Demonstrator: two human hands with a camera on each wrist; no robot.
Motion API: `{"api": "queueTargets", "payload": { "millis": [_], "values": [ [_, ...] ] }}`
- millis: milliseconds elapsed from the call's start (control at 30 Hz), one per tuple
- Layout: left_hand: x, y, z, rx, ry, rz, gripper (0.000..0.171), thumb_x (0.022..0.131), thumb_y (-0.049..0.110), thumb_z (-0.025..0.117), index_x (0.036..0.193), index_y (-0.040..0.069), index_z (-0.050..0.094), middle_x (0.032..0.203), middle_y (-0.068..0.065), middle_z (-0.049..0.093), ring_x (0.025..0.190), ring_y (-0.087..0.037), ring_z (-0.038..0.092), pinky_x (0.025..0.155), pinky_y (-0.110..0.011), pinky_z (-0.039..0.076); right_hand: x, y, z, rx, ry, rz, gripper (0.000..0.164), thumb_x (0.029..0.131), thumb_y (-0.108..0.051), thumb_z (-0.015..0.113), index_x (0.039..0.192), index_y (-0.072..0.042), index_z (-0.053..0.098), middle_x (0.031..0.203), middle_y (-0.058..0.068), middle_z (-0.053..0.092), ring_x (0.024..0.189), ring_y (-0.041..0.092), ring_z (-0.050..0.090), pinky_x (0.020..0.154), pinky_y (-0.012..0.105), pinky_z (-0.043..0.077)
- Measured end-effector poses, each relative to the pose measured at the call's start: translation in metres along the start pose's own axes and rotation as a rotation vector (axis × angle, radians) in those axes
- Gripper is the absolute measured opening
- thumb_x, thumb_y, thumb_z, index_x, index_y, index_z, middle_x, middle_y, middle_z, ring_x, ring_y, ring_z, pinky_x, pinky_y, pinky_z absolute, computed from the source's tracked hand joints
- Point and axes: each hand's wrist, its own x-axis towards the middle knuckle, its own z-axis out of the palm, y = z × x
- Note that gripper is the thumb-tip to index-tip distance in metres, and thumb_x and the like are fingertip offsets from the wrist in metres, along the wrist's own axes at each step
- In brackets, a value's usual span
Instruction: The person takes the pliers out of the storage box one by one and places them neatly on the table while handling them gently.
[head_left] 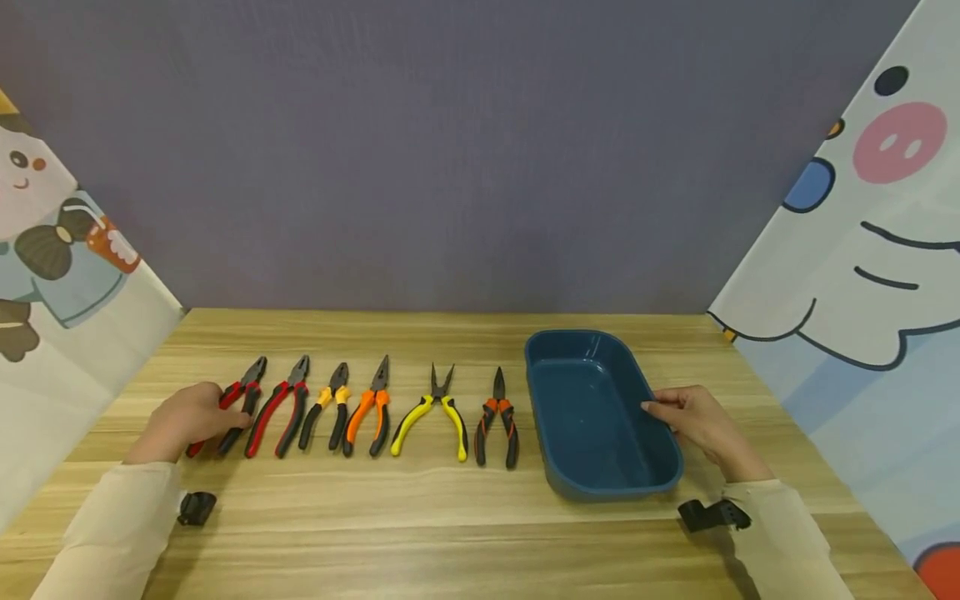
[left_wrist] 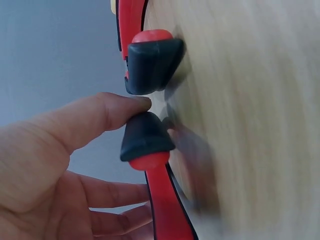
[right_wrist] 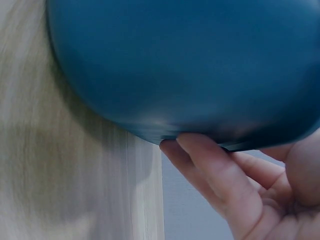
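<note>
At the left end of a row of pliers, my left hand (head_left: 189, 421) holds red-and-black pliers (head_left: 252, 397). Its thumb lies over the black grip and the other fingers go round the far side, partly hidden. The left wrist view shows the thumb tip against the dark end of a handle (left_wrist: 147, 137), with the fingers beside the red part. On the right, a deep blue plastic bin (head_left: 588, 417) rests on the table. My right hand (head_left: 696, 418) pinches its right rim, thumb on top and fingers against the outer wall in the right wrist view.
Between the hands lie several more pliers, jaws pointing away: red-and-black pliers (head_left: 279, 408), small yellow-and-black pliers (head_left: 337, 382), orange needle-nose pliers (head_left: 363, 413), spread yellow pliers (head_left: 408, 423) and orange-and-black pliers (head_left: 498, 385). A grey wall (head_left: 450, 167) rises behind the wooden table (head_left: 360, 533).
</note>
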Motion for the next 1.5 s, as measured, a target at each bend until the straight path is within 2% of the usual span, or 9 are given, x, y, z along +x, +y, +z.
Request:
{"api": "queueTargets", "payload": {
  "millis": [100,333,567,800,933,1033,1200,1333,1500],
  "values": [
    [0.000,0.000,-0.001,0.013,-0.008,-0.008,0.039,0.081,0.039,0.065,0.072,0.007,0.044,0.062,-0.002,0.039,0.052,-0.016,0.036,0.048,-0.030,0.030,0.000,-0.001,0.000,0.002,0.001,-0.001,0.046,0.094,-0.017,0.056,0.126,0.016,0.049,0.091,0.016,0.068,0.060,0.003,0.054,0.056,0.028,0.052],
    [-0.001,-0.001,-0.001,0.012,-0.013,-0.002,0.039,0.080,0.038,0.066,0.070,0.008,0.043,0.062,-0.001,0.037,0.053,-0.016,0.036,0.049,-0.030,0.030,0.001,-0.001,0.000,-0.020,0.003,-0.020,0.046,0.095,-0.018,0.056,0.125,0.016,0.050,0.113,0.030,0.062,0.063,0.002,0.058,0.055,0.030,0.052],
    [0.001,0.000,0.002,-0.016,-0.021,0.007,0.037,0.081,0.034,0.066,0.069,0.008,0.043,0.063,-0.001,0.037,0.053,-0.016,0.035,0.049,-0.030,0.031,0.002,0.000,-0.001,-0.030,0.004,0.001,0.047,0.094,-0.019,0.056,0.125,0.016,0.050,0.099,0.023,0.067,0.063,0.002,0.055,0.056,0.029,0.052],
    [0.002,0.000,0.002,-0.022,-0.039,0.002,0.038,0.086,0.038,0.060,0.070,0.006,0.045,0.066,-0.004,0.042,0.055,-0.016,0.038,0.051,-0.030,0.033,0.003,0.001,0.000,-0.033,-0.002,0.007,0.048,0.095,-0.020,0.056,0.126,0.016,0.049,0.112,0.029,0.062,0.068,0.001,0.058,0.059,0.028,0.053],
    [0.000,0.000,0.000,-0.024,-0.046,0.005,0.045,0.087,0.041,0.058,0.080,-0.003,0.049,0.073,-0.010,0.047,0.061,-0.019,0.041,0.054,-0.032,0.034,0.004,0.001,0.000,-0.024,-0.014,0.010,0.049,0.095,-0.020,0.056,0.128,0.015,0.048,0.078,0.012,0.063,0.057,0.002,0.048,0.055,0.028,0.050],
    [-0.001,0.001,-0.002,-0.020,-0.048,0.016,0.053,0.088,0.042,0.057,0.094,-0.010,0.051,0.082,-0.015,0.051,0.068,-0.023,0.045,0.059,-0.033,0.036,0.006,0.001,0.000,-0.018,-0.019,0.015,0.049,0.095,-0.019,0.056,0.129,0.015,0.047,0.059,-0.005,0.042,0.049,0.006,0.037,0.050,0.029,0.045],
    [-0.002,-0.002,-0.006,-0.003,-0.050,0.016,0.063,0.090,0.044,0.054,0.107,-0.017,0.052,0.098,-0.032,0.056,0.082,-0.040,0.056,0.067,-0.042,0.046,0.009,0.000,0.002,-0.033,-0.012,0.002,0.048,0.095,-0.019,0.056,0.128,0.015,0.048,0.065,-0.004,0.052,0.052,0.005,0.042,0.050,0.029,0.046],
    [-0.004,-0.009,-0.009,0.047,-0.026,0.026,0.080,0.091,0.048,0.050,0.123,-0.025,0.041,0.124,-0.043,0.044,0.106,-0.058,0.048,0.079,-0.057,0.045,0.012,0.001,0.004,-0.041,-0.017,-0.005,0.049,0.096,-0.022,0.055,0.128,0.015,0.048,0.069,-0.001,0.053,0.053,0.004,0.043,0.050,0.029,0.046],
    [-0.003,-0.021,-0.012,0.067,0.062,0.086,0.070,0.093,0.042,0.051,0.120,-0.023,0.046,0.116,-0.040,0.053,0.100,-0.054,0.053,0.075,-0.054,0.047,0.017,0.005,0.000,-0.065,-0.010,-0.043,0.052,0.099,-0.034,0.046,0.115,0.014,0.058,0.078,0.009,0.059,0.060,0.006,0.052,0.053,0.030,0.050]
  ]
}}
